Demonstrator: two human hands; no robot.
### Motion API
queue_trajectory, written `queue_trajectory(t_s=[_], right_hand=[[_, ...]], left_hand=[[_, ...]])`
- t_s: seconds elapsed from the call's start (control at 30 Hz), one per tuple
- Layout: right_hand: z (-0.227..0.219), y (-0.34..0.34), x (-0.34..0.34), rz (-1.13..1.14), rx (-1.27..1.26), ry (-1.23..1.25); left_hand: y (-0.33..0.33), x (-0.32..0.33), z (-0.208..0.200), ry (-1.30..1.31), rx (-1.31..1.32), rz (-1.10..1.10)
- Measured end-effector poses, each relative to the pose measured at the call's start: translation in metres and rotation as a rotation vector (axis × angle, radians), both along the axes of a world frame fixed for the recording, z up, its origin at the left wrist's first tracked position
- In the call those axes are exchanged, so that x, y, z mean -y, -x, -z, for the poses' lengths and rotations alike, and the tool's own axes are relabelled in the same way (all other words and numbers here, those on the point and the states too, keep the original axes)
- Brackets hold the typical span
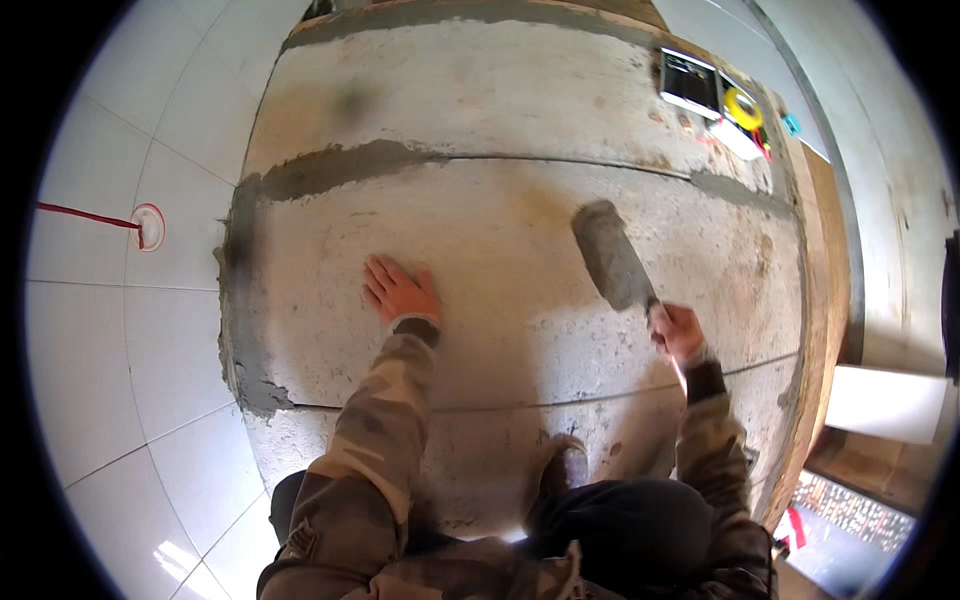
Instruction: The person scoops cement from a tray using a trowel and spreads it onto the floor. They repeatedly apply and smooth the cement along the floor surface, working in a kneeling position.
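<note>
My right hand (679, 332) grips the handle of a mortar-smeared trowel (613, 258), its long blade with a rounded tip angled away to the upper left over a concrete slab (480, 230). Whether the blade touches the slab I cannot tell. My left hand (402, 292) lies flat on the same slab, holding nothing, fingers stretched out. Grey wet-looking mortar (340, 168) fills part of the far joint. More mortar (245, 300) runs along the slabs' left edge, beside the tiles.
White tiles (90, 350) cover the left side, with a red cord on a round white disc (149, 227) there. At the far right lie a dark open box (690, 82) and a yellow tape roll (742, 109). Wooden boards (825, 290) edge the slabs. My shoe (566, 465) stands near me.
</note>
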State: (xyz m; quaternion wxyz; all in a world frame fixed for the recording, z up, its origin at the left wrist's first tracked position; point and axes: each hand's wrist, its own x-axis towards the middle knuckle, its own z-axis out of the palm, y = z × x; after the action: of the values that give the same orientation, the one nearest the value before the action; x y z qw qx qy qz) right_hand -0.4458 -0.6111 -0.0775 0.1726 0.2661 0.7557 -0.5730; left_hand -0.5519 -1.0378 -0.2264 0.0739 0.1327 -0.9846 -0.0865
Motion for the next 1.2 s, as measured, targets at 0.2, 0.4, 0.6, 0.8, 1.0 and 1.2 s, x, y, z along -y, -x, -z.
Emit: queue_trajectory(t_s=[0.2, 0.4, 0.6, 0.8, 1.0, 1.2], right_hand=[[-0.044, 0.226, 0.030, -0.649, -0.260, -0.265], [-0.022, 0.345, 0.074, -0.887, -0.567, -0.726], [0.044, 0.349, 0.093, -0.856, -0.708, -1.023], [0.068, 0.355, 0.063, -0.633, -0.488, -0.809], [0.064, 0.348, 0.078, -0.855, -0.443, -0.796], [0.050, 0.369, 0.124, -1.054, -0.726, -0.975]], left_hand=[[0.003, -0.003, -0.015, -0.031, 0.013, -0.009], [0.009, 0.003, -0.018, -0.032, 0.064, -0.010], [0.012, 0.005, -0.012, -0.033, 0.072, -0.014], [0.014, 0.001, -0.010, -0.036, 0.059, -0.028], [0.012, 0.003, -0.017, -0.077, 0.075, -0.007], [0.013, 0.005, -0.013, -0.072, 0.101, -0.036]])
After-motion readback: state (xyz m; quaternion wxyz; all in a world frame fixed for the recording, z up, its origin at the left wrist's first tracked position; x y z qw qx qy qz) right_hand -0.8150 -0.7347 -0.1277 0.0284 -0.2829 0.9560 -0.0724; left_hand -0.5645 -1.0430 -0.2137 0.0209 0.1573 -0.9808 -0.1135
